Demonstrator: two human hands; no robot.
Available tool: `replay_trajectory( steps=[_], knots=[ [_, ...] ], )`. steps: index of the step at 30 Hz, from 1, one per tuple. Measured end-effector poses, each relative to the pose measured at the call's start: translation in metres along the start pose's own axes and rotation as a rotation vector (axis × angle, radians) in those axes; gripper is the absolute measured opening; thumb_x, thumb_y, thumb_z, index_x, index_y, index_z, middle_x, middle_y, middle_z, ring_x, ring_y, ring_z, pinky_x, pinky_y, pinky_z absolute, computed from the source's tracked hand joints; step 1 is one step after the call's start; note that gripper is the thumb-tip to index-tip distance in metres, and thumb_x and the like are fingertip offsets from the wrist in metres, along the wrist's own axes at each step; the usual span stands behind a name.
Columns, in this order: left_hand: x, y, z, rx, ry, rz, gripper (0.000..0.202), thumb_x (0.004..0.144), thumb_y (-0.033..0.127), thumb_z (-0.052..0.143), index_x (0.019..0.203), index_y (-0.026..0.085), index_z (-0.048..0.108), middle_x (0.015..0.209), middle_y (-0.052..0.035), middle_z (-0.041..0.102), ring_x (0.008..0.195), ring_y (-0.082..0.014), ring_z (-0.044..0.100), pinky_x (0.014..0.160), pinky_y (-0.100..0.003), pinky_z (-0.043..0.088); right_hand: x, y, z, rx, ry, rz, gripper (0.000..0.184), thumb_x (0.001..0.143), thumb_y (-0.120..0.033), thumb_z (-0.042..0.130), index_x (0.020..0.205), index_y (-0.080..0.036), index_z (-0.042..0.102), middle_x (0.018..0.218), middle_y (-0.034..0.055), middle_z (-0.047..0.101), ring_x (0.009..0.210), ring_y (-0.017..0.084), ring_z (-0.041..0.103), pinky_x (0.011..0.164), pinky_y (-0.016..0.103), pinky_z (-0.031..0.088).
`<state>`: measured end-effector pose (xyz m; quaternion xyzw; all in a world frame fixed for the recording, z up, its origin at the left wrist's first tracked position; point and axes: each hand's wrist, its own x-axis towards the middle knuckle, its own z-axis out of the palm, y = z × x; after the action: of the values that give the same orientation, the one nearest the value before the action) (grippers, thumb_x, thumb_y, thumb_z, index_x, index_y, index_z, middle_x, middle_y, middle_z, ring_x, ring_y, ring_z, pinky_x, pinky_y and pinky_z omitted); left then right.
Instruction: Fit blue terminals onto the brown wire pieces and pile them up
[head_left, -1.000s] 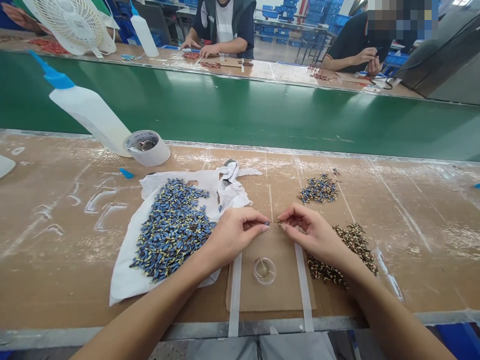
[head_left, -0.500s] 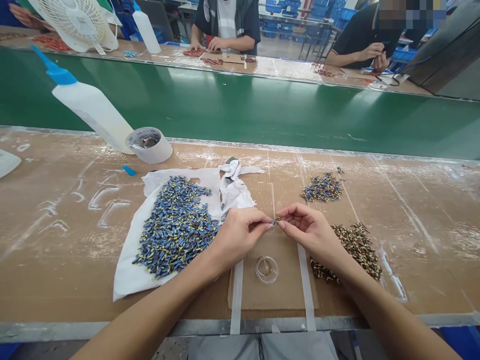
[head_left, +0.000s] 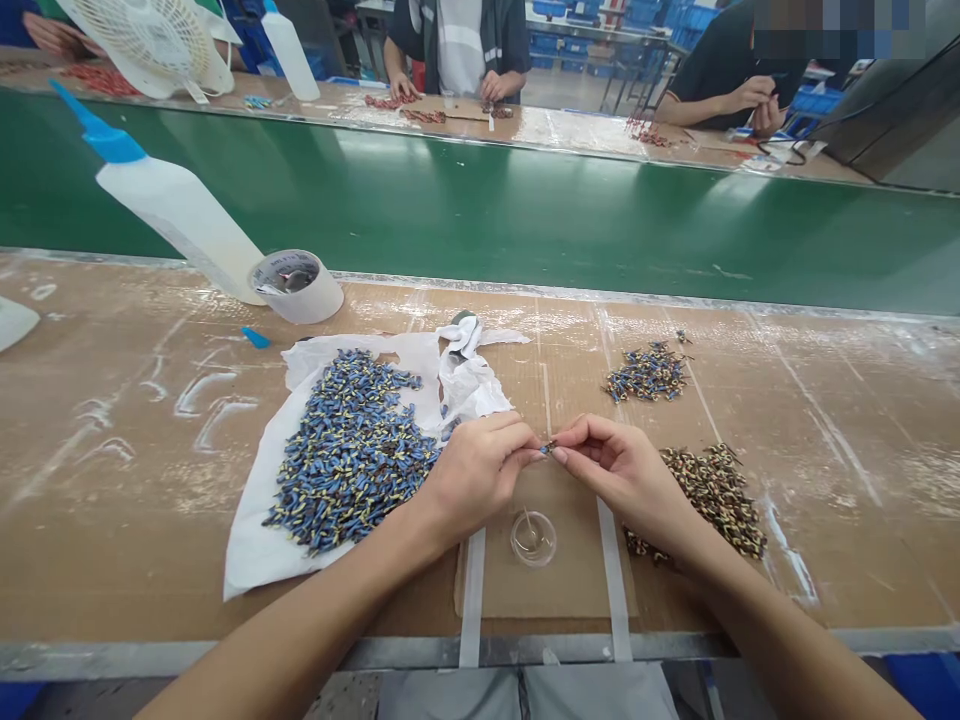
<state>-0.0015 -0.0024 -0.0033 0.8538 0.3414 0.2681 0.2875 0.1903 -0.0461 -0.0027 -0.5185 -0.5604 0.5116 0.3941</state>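
My left hand (head_left: 480, 470) pinches a small blue piece (head_left: 544, 449) between thumb and forefinger. Opposite it, my right hand (head_left: 611, 462) is closed on a tiny dark-and-yellow piece, its fingertips almost meeting those of the left. The two pieces touch or join; which, I cannot tell. To the left, a heap of small blue-and-yellow pieces (head_left: 349, 450) lies on a white cloth (head_left: 247, 555). Beside my right wrist spreads a pile of brown-and-cream pieces (head_left: 716, 500). Farther back sits a smaller pile of blue, dark and yellow pieces (head_left: 646, 373). A small clear cup (head_left: 533, 540) with a thin stick stands below my hands.
A white squeeze bottle (head_left: 176, 215) with a blue nozzle leans by a tape roll (head_left: 307, 298). A blue cap (head_left: 256, 338) lies nearby. Beyond the green strip (head_left: 465, 215), co-workers' hands work at another bench with a fan (head_left: 150, 45). Taped cardboard (head_left: 544, 595) lies in front.
My fingertips have drawn slightly closer together around the small pieces. Across the strip, the middle co-worker's hands have moved apart.
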Motion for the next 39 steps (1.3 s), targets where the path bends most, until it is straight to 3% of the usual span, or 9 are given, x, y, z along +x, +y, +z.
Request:
replay_trajectory(
  steps=[8,16,29,39],
  knots=[
    [0.001,0.004,-0.003,-0.027,-0.004,0.019,0.013,0.085,0.008,0.057,0.074,0.012,0.061,0.066,0.0009,0.055,0.063,-0.0115,0.050,0.060,-0.023,0.036,-0.001,0.002,0.002,0.004,-0.001,-0.040,0.007,0.086,-0.023,0.062,0.081,-0.019,0.060,0.080,0.0025,0.062,0.075,0.016,0.058,0.069,0.029,0.046],
    [0.001,0.003,-0.004,0.025,-0.101,-0.022,0.014,0.084,0.008,0.056,0.071,0.013,0.056,0.066,0.0014,0.055,0.063,-0.0117,0.049,0.060,-0.024,0.034,-0.006,0.006,0.007,-0.262,0.027,-0.113,0.008,0.088,-0.023,0.058,0.082,-0.018,0.061,0.077,0.0023,0.061,0.071,0.016,0.055,0.065,0.029,0.043],
    [0.000,0.006,-0.007,0.016,-0.137,-0.041,0.015,0.080,0.004,0.054,0.069,0.014,0.055,0.065,0.0016,0.053,0.061,-0.0117,0.046,0.058,-0.025,0.032,0.000,0.003,0.009,0.109,-0.090,0.113,0.015,0.085,-0.026,0.064,0.076,-0.017,0.055,0.070,-0.0012,0.055,0.063,0.012,0.048,0.060,0.025,0.039],
    [-0.003,0.004,-0.006,0.048,-0.161,-0.050,0.013,0.080,0.006,0.052,0.072,0.014,0.054,0.069,0.0003,0.055,0.064,-0.0131,0.049,0.060,-0.025,0.033,-0.002,0.005,0.012,0.105,-0.081,0.069,0.016,0.085,-0.024,0.062,0.075,-0.019,0.051,0.069,-0.0020,0.053,0.062,0.012,0.048,0.059,0.025,0.039]
  ],
)
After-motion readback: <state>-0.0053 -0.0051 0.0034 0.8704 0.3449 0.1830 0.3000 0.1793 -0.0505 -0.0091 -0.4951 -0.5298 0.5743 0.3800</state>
